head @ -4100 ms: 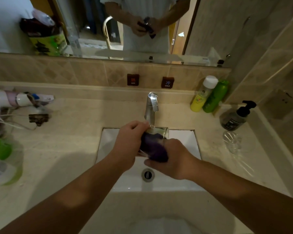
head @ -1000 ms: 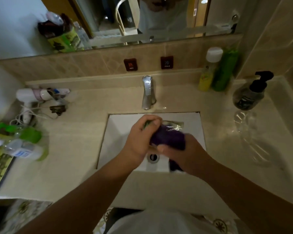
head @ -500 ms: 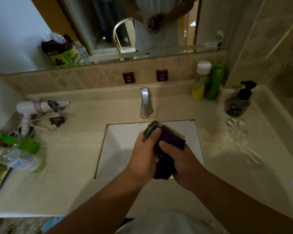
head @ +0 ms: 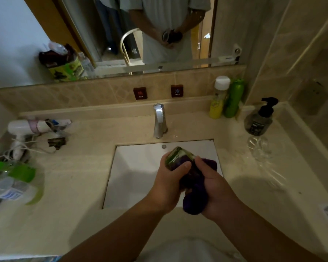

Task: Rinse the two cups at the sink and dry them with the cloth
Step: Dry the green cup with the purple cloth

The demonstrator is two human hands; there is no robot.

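glossy glass cup [head: 179,158]; soft purple cloth [head: 195,201]; shiny metal tap [head: 159,121].

— Inspector A: Access over the sink [head: 140,167]?

— Inspector B: Its left half is open. Both hands, the left hand [head: 170,186] and right hand [head: 216,195], occupy the right half. The tap [head: 159,121] stands at the back edge, centred.

— Inspector A: The desk [head: 74,214]?

— Inspector B: Front left is bare. A hair dryer [head: 25,127] with its cord and lying bottles [head: 13,188] block the far left. On the right, a clear glass [head: 259,148] stands just before the pump bottle [head: 258,120]; two bottles [head: 225,99] fill the back corner.
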